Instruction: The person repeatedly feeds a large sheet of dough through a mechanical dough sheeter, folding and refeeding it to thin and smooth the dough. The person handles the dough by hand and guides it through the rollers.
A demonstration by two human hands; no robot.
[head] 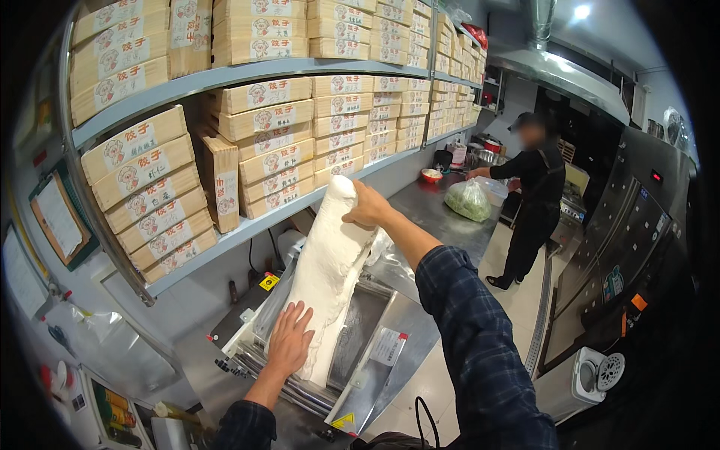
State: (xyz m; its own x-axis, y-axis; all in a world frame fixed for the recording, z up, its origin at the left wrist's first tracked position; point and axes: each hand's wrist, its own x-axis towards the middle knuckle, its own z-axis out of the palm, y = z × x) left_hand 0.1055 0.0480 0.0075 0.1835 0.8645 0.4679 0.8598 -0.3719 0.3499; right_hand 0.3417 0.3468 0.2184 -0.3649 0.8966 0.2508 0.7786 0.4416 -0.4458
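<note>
A long, thick slab of white dough [323,264] lies lengthwise over a metal dough-rolling machine [365,332], its far end raised and rounded. My right hand [368,207] grips the dough's right edge near that far end, the thumb on its upper face. Lower down, my left hand [291,336] rests on the dough's left side with fingers spread, not closed on it. The dough's near end reaches the machine's metal rollers [292,388]. Part of the machine bed is hidden beneath the dough.
Wooden boxes [275,118] fill the shelves, whose lower metal edge [270,216] is close to the dough. A co-worker [534,191] stands beyond the steel worktable [416,259], by a bag of chopped greens [468,201]. A white bin-like appliance [571,385] stands at right.
</note>
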